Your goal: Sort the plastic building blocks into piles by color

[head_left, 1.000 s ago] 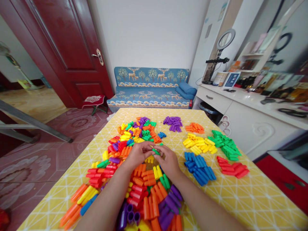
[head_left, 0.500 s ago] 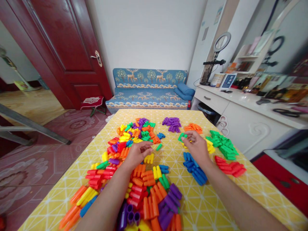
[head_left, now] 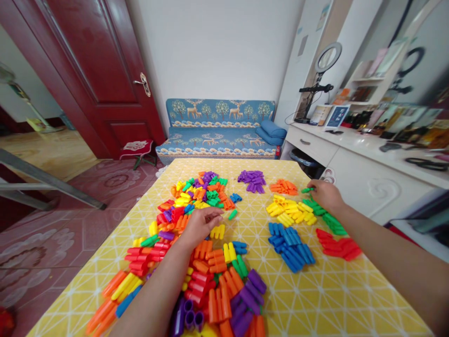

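My right hand (head_left: pixel 327 195) reaches over the green pile (head_left: pixel 326 216) at the table's right side. Its fingertips pinch a green plastic toy piece (head_left: pixel 307 190) shaped like short joined tubes. My left hand (head_left: pixel 201 227) is over the right edge of the mixed pile (head_left: pixel 203 194), fingers loosely stretched and holding nothing that I can see. A yellow piece (head_left: pixel 218 231) lies beside its fingers, and a single green piece (head_left: pixel 232 214) is just beyond them. My left forearm hides part of the mixed pieces.
Single-colour piles stand on the right: purple (head_left: pixel 251 180), orange (head_left: pixel 284 187), yellow (head_left: pixel 291 210), blue (head_left: pixel 290 246) and red (head_left: pixel 338 245). More mixed pieces (head_left: pixel 224 295) lie near the front on the yellow tablecloth (head_left: pixel 298 299). A white dresser (head_left: pixel 368 173) stands to the right; a blue sofa (head_left: pixel 217 135) is behind.
My right hand has moved right with the green piece, from above the yellow pile to the green pile, uncovering the yellow one. My left hand has stayed put.
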A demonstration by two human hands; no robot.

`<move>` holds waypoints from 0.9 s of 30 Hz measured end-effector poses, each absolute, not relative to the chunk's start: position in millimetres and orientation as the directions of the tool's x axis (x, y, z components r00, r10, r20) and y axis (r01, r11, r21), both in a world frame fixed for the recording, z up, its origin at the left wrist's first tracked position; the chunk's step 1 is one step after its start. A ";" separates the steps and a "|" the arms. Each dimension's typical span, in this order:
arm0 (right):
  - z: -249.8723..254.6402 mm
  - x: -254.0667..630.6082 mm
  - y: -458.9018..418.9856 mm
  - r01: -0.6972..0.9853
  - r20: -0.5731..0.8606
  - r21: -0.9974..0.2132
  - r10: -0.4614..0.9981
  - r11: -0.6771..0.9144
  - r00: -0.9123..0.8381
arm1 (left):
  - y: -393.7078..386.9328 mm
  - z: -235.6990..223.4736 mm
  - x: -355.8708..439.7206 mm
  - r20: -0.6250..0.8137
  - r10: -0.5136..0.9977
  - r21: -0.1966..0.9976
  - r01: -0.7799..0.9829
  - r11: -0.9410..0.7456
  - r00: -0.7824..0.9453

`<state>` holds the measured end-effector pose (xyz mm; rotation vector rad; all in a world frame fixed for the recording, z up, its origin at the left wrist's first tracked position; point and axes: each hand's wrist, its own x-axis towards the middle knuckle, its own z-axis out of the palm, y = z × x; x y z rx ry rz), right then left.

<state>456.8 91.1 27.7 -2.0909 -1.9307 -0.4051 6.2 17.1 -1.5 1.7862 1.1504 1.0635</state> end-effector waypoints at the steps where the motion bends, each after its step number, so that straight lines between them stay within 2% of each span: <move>1: 27.3 456.6 91.9 0.996 0.356 0.028 0.932 -0.084 0.069 | 17.2 -1.7 6.1 0.241 0.937 0.896 0.314 -0.315 0.252; 7: 32.6 443.3 88.2 0.978 0.210 0.178 0.975 -0.113 0.074 | 18.7 -1.5 5.9 0.258 0.933 0.881 0.336 -0.334 0.253; 12: 43.4 430.2 86.1 0.969 0.151 0.188 0.980 -0.161 0.133 | 16.9 0.1 6.8 0.250 0.936 0.889 0.324 -0.323 0.247; 14: 49.7 422.0 84.8 0.972 0.168 0.171 0.977 -0.162 0.133 | 16.0 1.0 7.2 0.255 0.933 0.885 0.327 -0.331 0.254; 17: 55.3 394.9 76.4 0.995 0.297 0.083 0.954 -0.054 0.027 | 15.3 2.0 7.9 0.272 0.927 0.873 0.339 -0.350 0.259; 19: 51.5 362.9 64.0 0.995 0.384 -0.026 0.920 0.094 -0.077 | 15.2 2.2 8.5 0.297 0.920 0.856 0.357 -0.375 0.254; 20: 46.7 343.2 55.8 0.974 0.413 -0.120 0.902 0.191 -0.125 | 15.2 2.2 8.9 0.315 0.915 0.842 0.371 -0.392 0.252; 23: 24.4 276.2 26.8 0.773 0.481 -0.442 0.847 0.456 -0.225 | 14.5 2.7 9.2 0.384 0.884 0.775 0.428 -0.466 0.266; 25: 9.1 234.2 10.8 0.651 0.472 -0.559 0.843 0.513 -0.259 | 13.3 4.6 8.4 0.439 0.854 0.714 0.469 -0.519 0.277; 27: -1.6 201.7 3.6 0.592 0.474 -0.605 0.839 0.532 -0.269 | 11.7 8.2 6.2 0.506 0.824 0.645 0.523 -0.557 0.255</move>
